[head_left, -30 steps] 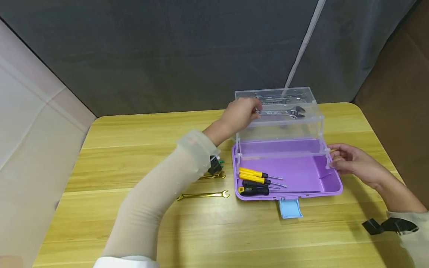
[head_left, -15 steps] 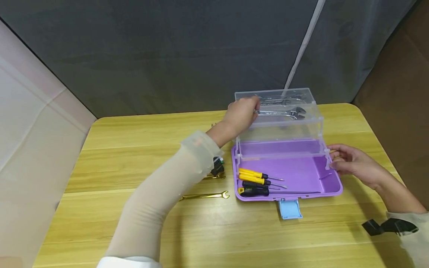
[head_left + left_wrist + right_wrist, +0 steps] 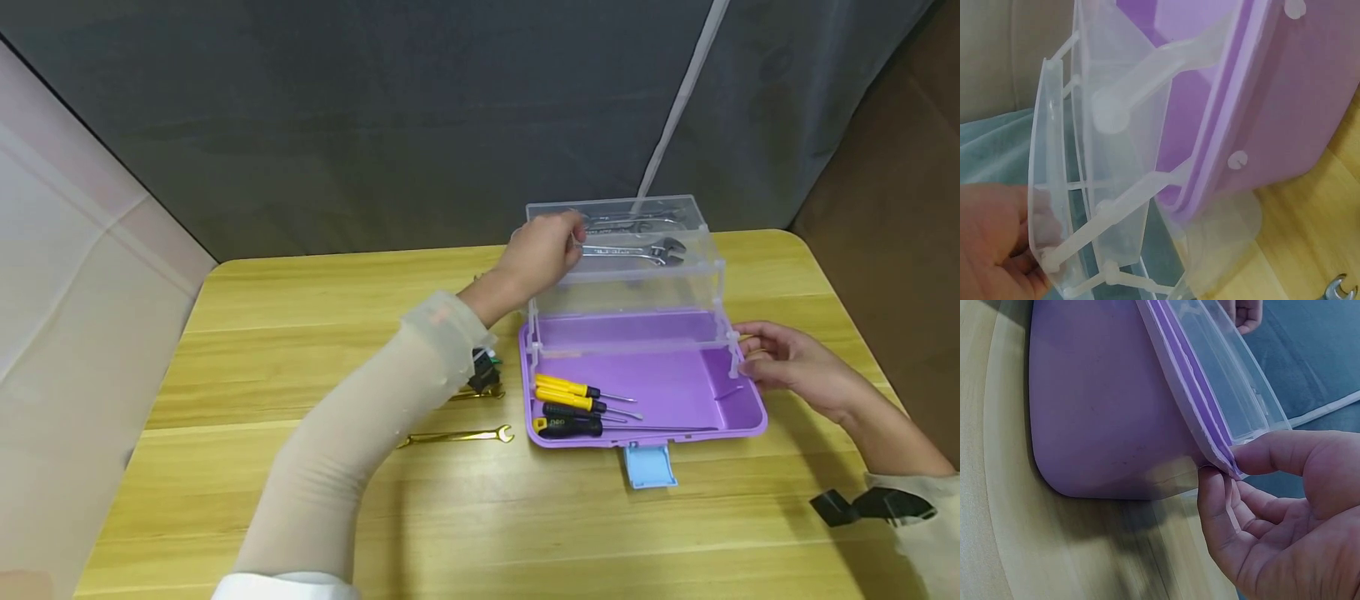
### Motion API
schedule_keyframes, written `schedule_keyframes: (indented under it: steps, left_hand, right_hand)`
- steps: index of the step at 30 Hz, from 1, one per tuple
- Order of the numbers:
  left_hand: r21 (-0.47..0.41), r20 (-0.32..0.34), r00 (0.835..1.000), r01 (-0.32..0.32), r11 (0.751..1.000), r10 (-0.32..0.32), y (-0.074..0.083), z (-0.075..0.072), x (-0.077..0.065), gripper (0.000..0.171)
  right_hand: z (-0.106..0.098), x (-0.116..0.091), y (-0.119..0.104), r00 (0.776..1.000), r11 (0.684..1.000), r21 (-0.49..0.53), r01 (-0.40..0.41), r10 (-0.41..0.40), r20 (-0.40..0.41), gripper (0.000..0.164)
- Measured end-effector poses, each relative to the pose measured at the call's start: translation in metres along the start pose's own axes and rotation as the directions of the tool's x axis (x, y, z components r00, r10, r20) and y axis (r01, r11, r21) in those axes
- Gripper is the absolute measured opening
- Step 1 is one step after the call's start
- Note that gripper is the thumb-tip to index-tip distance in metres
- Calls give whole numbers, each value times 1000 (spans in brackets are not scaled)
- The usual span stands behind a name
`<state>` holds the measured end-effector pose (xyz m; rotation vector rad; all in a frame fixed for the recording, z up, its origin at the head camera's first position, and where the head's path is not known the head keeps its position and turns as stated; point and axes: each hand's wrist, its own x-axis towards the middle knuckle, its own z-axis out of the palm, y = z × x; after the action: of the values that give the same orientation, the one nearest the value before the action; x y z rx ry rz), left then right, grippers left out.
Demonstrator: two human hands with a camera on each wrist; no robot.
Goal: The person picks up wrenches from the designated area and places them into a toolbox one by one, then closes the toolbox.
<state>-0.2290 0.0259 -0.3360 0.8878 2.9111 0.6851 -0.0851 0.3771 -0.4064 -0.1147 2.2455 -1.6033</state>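
An opened purple toolbox stands on the table with its tiered clear trays raised at the back. My left hand grips the left end of the upper clear tray; through the plastic its fingers show in the left wrist view. Just beyond those fingers, an adjustable wrench lies in the tray, with other silver wrenches behind it. My right hand pinches the purple rim at the box's right end, as the right wrist view shows. Yellow-handled screwdrivers and black-handled screwdrivers lie in the purple base.
A golden open-end wrench lies on the table left of the box. Another golden wrench and a black object are partly hidden by the left sleeve. The blue latch hangs off the box's front. A grey curtain closes the back.
The left forearm sits slightly further right than a second ago. The upper trays dip a little midway and come back up with the left hand. The right hand stays still.
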Motion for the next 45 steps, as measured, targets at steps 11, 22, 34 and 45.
schedule_keyframes:
  steps: [11, 22, 34, 45]
  left_hand:
    - [-57, -171, 984, -68, 996, 57, 2, -23, -10, 19]
    - [12, -139, 986, -88, 996, 89, -9, -38, -32, 42]
    - [144, -27, 999, 36, 989, -32, -32, -42, -66, 70]
    - [194, 52, 987, 137, 971, -150, -45, -21, -90, 78]
  right_hand:
    - [-3, -1, -2, 1000, 1000, -6, -6, 6, 1, 41]
    - [-2, 0, 0, 1000, 1000, -25, -4, 4, -4, 43]
    - [-2, -1, 0, 1000, 1000, -21, -16, 16, -9, 43]
    - [1, 0, 0, 1000, 1000, -24, -15, 15, -15, 41]
